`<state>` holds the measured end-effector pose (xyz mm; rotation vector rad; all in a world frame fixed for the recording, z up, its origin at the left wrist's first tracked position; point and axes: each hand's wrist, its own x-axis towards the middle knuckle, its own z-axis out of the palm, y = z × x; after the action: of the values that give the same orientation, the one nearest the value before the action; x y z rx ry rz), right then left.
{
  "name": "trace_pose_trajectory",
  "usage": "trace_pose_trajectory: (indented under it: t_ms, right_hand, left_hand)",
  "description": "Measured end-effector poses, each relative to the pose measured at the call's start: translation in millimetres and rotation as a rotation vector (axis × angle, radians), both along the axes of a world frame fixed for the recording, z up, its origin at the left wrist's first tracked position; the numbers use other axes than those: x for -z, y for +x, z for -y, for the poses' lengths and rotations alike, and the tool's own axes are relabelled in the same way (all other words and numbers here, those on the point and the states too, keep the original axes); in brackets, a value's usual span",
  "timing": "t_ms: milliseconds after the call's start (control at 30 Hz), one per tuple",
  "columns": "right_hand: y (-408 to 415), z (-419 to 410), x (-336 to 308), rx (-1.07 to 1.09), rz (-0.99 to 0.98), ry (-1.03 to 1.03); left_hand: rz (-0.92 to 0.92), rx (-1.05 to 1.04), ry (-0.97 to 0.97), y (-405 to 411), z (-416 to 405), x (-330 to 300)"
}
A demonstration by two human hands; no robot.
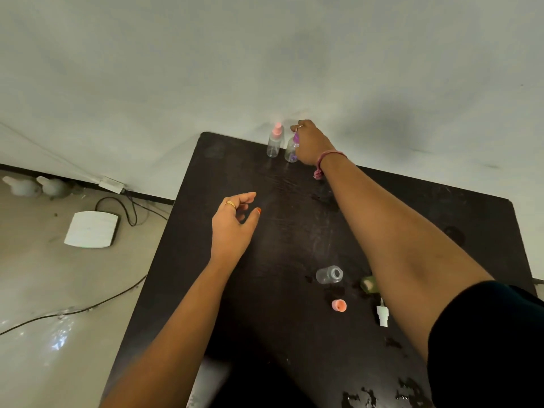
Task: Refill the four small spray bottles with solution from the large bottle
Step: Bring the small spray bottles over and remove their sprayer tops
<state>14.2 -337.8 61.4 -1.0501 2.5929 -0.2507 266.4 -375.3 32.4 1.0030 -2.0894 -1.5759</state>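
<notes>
On the dark table [294, 231], two small clear spray bottles stand at the far edge. One has a pink cap [275, 141]. The other, with a purple top [291, 151], is gripped by my right hand [309, 144], whose fingers curl round its upper part. My left hand [235, 222] hovers over the table's left middle with relaxed fingers, holding nothing. Nearer to me an uncapped small clear bottle [329, 274] stands open. Beside it lie a pink cap [339, 305], a white spray head [382, 315] and a greenish object [368, 283] partly hidden by my right arm. The large bottle is not visible.
Wet patches [382, 396] mark the table's near right corner. On the floor to the left lie a white flat pedal-like device [91, 229], black cables [129, 210] and two pale bottles [38, 187] by the wall. A white wall rises right behind the table.
</notes>
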Motion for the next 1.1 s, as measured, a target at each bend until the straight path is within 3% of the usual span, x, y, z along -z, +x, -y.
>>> trace_pose_trajectory:
  t_ms: [267, 500, 633, 900, 1100]
  right_hand:
    - [5, -23, 8, 0.170, -0.142, -0.116]
    - [19, -55, -46, 0.134, -0.002, -0.172]
    - [41, -75, -91, 0.116, 0.208, -0.256]
    - [85, -103, -139, 0.044, 0.452, -0.380]
    - [111, -116, -155, -0.005, 0.435, -0.389]
  left_hand:
    - [0.015, -0.025, 0.042, 3, 0, -4]
    - [-0.054, -0.002, 0.109, 0, -8, -19]
    - [-0.095, 0.040, 0.155, -3, -14, -29]
    - [-0.133, 0.131, 0.137, 4, -33, -49]
    - [-0.161, 0.109, 0.069, 21, -49, -64]
